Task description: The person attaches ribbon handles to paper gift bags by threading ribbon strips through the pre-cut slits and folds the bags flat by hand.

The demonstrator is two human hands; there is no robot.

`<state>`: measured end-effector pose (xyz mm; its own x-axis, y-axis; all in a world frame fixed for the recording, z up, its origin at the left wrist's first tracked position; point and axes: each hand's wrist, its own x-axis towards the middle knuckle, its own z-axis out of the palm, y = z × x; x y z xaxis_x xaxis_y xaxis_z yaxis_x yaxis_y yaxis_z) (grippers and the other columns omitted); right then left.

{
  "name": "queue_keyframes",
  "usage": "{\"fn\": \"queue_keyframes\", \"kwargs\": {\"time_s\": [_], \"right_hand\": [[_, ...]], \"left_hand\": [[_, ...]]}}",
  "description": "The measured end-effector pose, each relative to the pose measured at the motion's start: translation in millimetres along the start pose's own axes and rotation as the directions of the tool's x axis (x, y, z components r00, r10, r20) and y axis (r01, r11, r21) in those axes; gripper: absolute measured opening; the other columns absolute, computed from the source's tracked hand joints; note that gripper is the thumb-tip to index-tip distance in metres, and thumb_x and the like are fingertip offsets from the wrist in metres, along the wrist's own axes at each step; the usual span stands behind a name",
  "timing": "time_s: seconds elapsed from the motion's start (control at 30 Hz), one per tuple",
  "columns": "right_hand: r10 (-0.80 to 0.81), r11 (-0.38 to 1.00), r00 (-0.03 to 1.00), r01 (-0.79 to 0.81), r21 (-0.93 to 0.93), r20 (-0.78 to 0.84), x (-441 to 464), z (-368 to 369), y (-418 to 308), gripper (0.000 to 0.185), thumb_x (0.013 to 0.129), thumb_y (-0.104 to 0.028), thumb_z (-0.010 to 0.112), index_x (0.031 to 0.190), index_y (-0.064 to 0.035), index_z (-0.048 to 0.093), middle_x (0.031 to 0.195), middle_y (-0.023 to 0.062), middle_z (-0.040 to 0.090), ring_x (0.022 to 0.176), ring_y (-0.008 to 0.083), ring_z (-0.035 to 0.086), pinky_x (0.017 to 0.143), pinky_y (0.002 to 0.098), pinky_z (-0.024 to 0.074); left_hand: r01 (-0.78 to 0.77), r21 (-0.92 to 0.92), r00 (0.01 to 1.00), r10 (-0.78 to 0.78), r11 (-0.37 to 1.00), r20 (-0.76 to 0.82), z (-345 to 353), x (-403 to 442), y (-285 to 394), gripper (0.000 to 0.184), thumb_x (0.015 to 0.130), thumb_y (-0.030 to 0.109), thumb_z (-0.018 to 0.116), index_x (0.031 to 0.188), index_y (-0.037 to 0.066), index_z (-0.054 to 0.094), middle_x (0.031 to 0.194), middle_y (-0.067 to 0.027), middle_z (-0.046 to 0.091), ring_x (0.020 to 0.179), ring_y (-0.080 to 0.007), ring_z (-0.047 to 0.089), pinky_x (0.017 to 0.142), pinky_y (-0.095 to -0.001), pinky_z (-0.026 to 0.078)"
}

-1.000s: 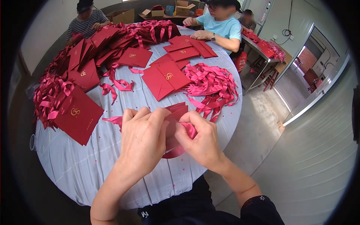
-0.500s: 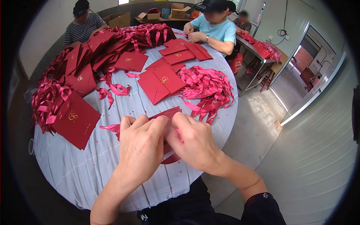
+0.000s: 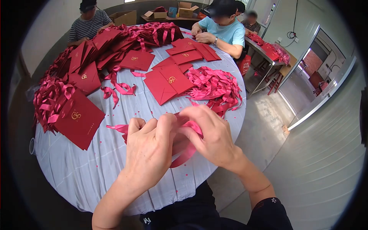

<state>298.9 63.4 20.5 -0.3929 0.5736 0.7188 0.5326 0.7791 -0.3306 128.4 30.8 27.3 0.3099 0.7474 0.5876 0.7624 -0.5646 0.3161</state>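
Note:
My left hand (image 3: 149, 147) is closed on a red paper bag (image 3: 178, 143), which it mostly hides. Beside it my right hand (image 3: 211, 136) has curled fingers around a pink ribbon (image 3: 194, 126); a loop of ribbon hangs below, between the hands. Another ribbon end (image 3: 117, 127) sticks out left of my left hand. Beyond my hands lie flat red bags (image 3: 168, 82) with gold print and a heap of pink ribbons (image 3: 214, 86). The fingertips and the part of the bag they touch are partly hidden.
Red bags with ribbons are piled along the far left of the round table (image 3: 88, 180). A larger red bag (image 3: 80, 119) lies at the left. Across the table are a person in stripes (image 3: 90, 27) and a person in light blue (image 3: 226, 30). A side table (image 3: 264, 51) stands behind.
My right hand has opened out a little and shifted right, and more of the pink ribbon shows between its fingers. My left hand keeps its hold. The view has shifted slightly.

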Motion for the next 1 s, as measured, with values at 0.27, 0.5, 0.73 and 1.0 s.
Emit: {"fn": "queue_keyframes", "kwargs": {"time_s": [0.27,0.5,0.73,1.0], "right_hand": [[-0.105,0.989,0.925,0.059,0.133,0.365,32,-21,21,0.015,0.078,-0.011,0.07,0.088,-0.0019,0.065,0.094,0.0103,0.045,0.089,0.0234,0.05,0.077,0.0335,0.0436],[-0.073,0.883,0.602,-0.332,0.332,0.795,72,-19,47,0.025,0.086,-0.028,0.066,0.09,-0.0032,0.07,0.094,0.0077,0.052,0.089,0.0177,0.051,0.077,0.0312,0.0425],[-0.112,0.836,0.238,-0.503,0.221,0.965,101,-11,49,0.025,0.084,-0.027,0.068,0.09,-0.003,0.072,0.073,-0.0016,0.062,0.072,0.0089,0.054,0.068,0.0286,0.0417],[-0.159,0.818,0.363,-0.472,0.328,0.918,86,-10,55,0.023,0.08,-0.025,0.069,0.09,-0.0049,0.072,0.086,0.0025,0.062,0.087,0.0131,0.055,0.08,0.0286,0.042]], "left_hand": [[-0.06,0.015,0.995,0.061,0.998,-0.075,5,-3,0,0.025,0.08,-0.003,0.064,0.1,0.002,0.05,0.092,-0.0047,0.063,0.071,-0.0207,0.059,0.07,-0.0348,0.034],[-0.134,0.079,0.985,0.142,0.988,-0.099,7,-5,0,0.029,0.08,-0.002,0.065,0.102,0.0,0.047,0.077,-0.0036,0.062,0.066,-0.0188,0.058,0.066,-0.0335,0.035],[-0.123,0.065,0.987,0.129,0.99,-0.099,5,-7,5,0.031,0.075,-0.005,0.07,0.098,0.0,0.049,0.08,-0.0049,0.063,0.065,-0.0212,0.057,0.067,-0.0331,0.036],[-0.093,0.057,0.993,0.097,0.994,-0.066,4,-6,6,0.024,0.076,-0.004,0.068,0.094,0.002,0.052,0.08,-0.0042,0.063,0.065,-0.0205,0.056,0.066,-0.032,0.035]]}}
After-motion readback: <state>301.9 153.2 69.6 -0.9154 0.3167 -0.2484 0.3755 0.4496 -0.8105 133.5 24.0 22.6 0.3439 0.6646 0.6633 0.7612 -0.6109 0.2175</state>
